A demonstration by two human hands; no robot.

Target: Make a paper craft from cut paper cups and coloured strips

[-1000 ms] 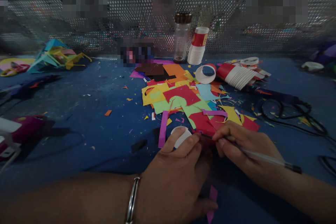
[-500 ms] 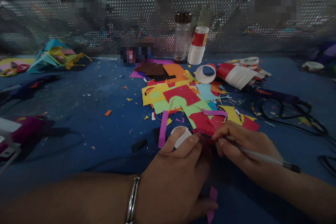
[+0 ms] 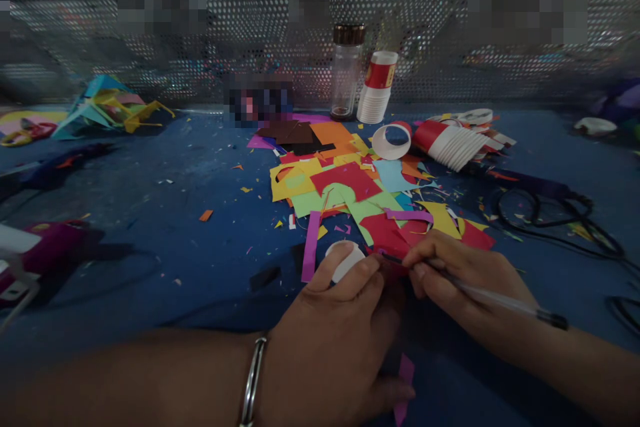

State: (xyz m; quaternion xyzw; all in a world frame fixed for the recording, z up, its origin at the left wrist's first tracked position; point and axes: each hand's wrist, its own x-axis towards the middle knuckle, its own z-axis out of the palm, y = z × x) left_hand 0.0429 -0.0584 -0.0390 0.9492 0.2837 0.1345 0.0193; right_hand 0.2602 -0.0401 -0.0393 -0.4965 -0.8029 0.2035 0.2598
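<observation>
My left hand, with a silver bangle at the wrist, is curled over a white round piece, its fingers resting on the top. Most of that piece is hidden beneath the hand, so I cannot tell its full shape. Between the thumb and fingers of my right hand is a pen with a clear barrel and a dark end. The pen's point is close to my left fingertips, beside the white piece. A purple paper strip lies by my left thumb, another purple strip just beyond my left fingers.
Coloured paper scraps cover the middle of the blue table. Behind them stand a clear bottle and stacked paper cups; more cups lie on their sides. A corded tool is at right, a purple device at left.
The pen's rear end has shifted very slightly left. My left hand and the white round piece stay where they were.
</observation>
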